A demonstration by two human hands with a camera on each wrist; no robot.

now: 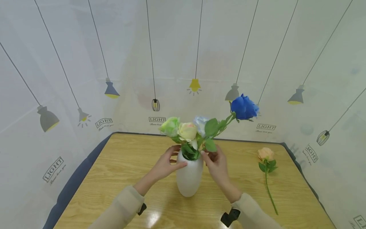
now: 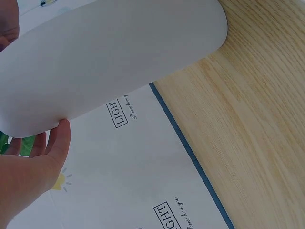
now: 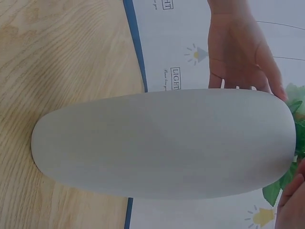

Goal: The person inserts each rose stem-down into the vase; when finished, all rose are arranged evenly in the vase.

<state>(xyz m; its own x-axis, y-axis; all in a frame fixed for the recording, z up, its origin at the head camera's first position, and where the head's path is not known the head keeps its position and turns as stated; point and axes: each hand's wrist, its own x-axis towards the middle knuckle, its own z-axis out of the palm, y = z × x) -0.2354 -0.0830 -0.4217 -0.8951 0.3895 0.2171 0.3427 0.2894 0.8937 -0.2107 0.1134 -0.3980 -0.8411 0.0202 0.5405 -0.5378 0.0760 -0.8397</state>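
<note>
A white vase (image 1: 189,178) stands upright on the wooden table, with a green flower (image 1: 170,126), a cream rose (image 1: 187,131) and a pale blue flower (image 1: 200,124) in its mouth. My left hand (image 1: 166,163) holds the vase near the rim, thumb in front and fingers around the far side. At the right of the rim, my right hand (image 1: 218,167) pinches the leafy stem of a blue rose (image 1: 244,108), which leans out to the upper right. The stem's lower end is hidden. In the right wrist view the vase (image 3: 162,143) hides most of the right hand's grip.
A peach rose (image 1: 266,154) with a long green stem lies on the right side of the table (image 1: 128,165). White cloth (image 1: 171,47) printed with hanging lamps surrounds the table's back and sides.
</note>
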